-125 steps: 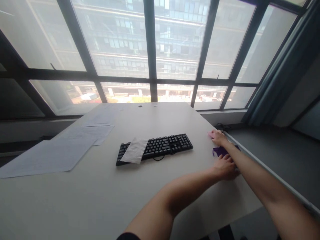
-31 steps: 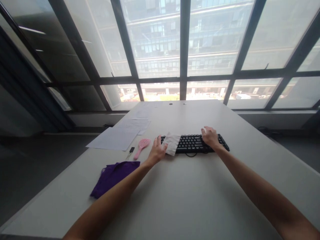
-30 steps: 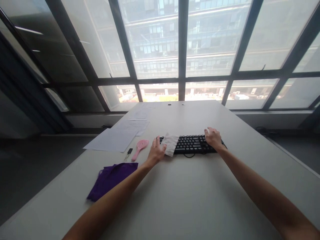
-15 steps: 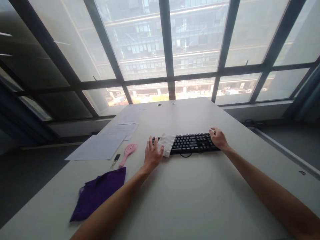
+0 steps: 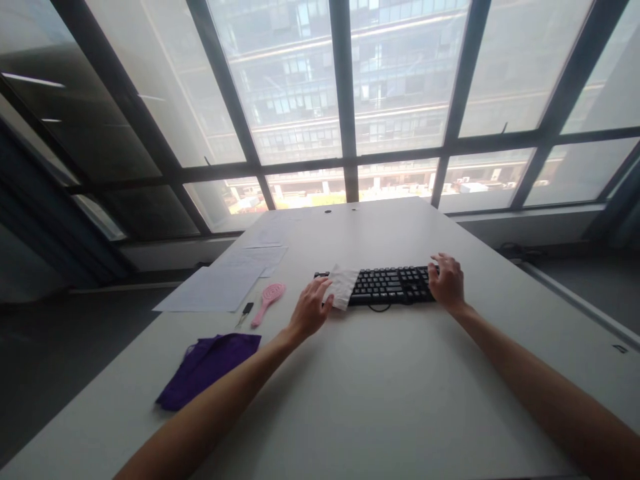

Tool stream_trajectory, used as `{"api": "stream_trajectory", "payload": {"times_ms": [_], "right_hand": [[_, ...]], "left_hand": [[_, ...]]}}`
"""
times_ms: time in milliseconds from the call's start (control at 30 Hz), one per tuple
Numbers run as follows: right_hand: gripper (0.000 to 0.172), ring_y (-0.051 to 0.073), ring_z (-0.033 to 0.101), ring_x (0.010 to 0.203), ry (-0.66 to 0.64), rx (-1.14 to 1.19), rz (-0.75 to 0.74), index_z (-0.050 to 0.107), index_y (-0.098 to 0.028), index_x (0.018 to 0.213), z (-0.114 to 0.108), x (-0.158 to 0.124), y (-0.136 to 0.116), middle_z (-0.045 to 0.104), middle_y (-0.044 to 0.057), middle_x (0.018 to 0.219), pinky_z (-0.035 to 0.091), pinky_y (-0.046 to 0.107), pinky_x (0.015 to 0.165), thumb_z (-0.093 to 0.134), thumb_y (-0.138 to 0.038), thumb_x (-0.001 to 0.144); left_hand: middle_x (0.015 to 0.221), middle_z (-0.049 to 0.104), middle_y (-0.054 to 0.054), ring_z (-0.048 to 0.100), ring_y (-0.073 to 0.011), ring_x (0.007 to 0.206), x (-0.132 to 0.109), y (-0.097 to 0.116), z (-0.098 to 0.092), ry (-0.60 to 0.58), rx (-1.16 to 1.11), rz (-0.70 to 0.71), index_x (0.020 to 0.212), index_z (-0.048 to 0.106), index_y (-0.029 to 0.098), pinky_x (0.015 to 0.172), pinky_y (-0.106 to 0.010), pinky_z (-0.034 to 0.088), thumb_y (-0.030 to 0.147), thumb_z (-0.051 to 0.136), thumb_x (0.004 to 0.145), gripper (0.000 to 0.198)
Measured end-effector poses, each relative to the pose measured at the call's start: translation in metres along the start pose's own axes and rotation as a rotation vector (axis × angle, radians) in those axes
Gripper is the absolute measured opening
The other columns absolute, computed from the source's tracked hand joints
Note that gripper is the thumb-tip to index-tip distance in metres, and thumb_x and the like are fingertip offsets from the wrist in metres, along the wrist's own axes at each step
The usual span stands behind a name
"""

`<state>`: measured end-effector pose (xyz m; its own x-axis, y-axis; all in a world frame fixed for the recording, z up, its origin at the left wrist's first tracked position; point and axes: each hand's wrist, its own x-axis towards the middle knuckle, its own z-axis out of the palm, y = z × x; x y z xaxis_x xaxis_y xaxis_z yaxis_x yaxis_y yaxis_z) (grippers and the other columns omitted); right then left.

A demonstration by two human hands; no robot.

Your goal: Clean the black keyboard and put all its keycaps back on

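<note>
A black keyboard lies on the white table, its cable looping out at the near edge. Over its left part rests a white cloth. My left hand is at the keyboard's left end beside the cloth, fingers apart; whether it touches the cloth I cannot tell. At the right end is my right hand, its fingers spread and the thumb side near the keys, with nothing visible held in it.
On the table, left of my left hand, are a pink hairbrush, a small black-ended item, a purple cloth bag and sheets of paper. Windows stand beyond the far edge.
The view has shifted slightly, moving the scene to the right. My left hand has drawn back a little from the keyboard's left end. My right hand's fingers have spread and eased off the right end.
</note>
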<state>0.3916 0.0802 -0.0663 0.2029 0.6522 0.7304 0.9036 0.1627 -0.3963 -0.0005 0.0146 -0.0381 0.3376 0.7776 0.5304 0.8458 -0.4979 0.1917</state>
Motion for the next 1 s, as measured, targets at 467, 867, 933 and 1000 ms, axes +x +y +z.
{"api": "stream_trajectory", "payload": {"times_ms": [467,867,933,1000], "right_hand": [[0.045,0.034,0.049,0.124,-0.201,-0.204,-0.083,0.067,-0.014,0.124,-0.004,-0.009,-0.009,0.059,0.020,0.136,0.028,0.054,0.110,0.037,-0.041,0.103],[0.059,0.032,0.061,0.117,-0.459,-0.217,0.156,0.064,-0.011,0.128,-0.013,0.004,0.020,0.066,0.023,0.125,0.043,0.041,0.099,0.027,-0.051,0.106],[0.061,0.030,0.066,0.107,-0.513,-0.187,0.177,0.066,-0.013,0.123,-0.013,0.003,0.019,0.069,0.021,0.119,0.046,0.038,0.090,0.024,-0.054,0.106],[0.063,0.029,0.069,0.099,-0.529,-0.174,0.169,0.066,-0.014,0.121,-0.014,0.002,0.018,0.072,0.019,0.113,0.048,0.036,0.084,0.023,-0.056,0.105]], "left_hand": [[0.147,0.056,-0.012,0.047,-0.0315,0.140,0.013,-0.003,0.031,-0.058,0.125,-0.121,0.136,0.061,0.021,0.118,-0.055,0.036,0.049,0.030,0.105,0.053],[0.157,0.044,-0.013,0.036,-0.0329,0.149,0.011,0.012,0.033,-0.174,0.207,-0.011,0.150,0.048,0.020,0.124,-0.058,0.022,0.057,0.033,0.103,0.062],[0.160,0.040,-0.013,0.034,-0.0312,0.150,0.012,0.014,0.035,-0.206,0.191,0.051,0.152,0.045,0.018,0.124,-0.054,0.025,0.057,0.033,0.103,0.063],[0.161,0.038,-0.012,0.032,-0.0305,0.151,0.013,0.015,0.036,-0.233,0.188,0.082,0.153,0.043,0.018,0.123,-0.053,0.027,0.057,0.031,0.103,0.064]]}}
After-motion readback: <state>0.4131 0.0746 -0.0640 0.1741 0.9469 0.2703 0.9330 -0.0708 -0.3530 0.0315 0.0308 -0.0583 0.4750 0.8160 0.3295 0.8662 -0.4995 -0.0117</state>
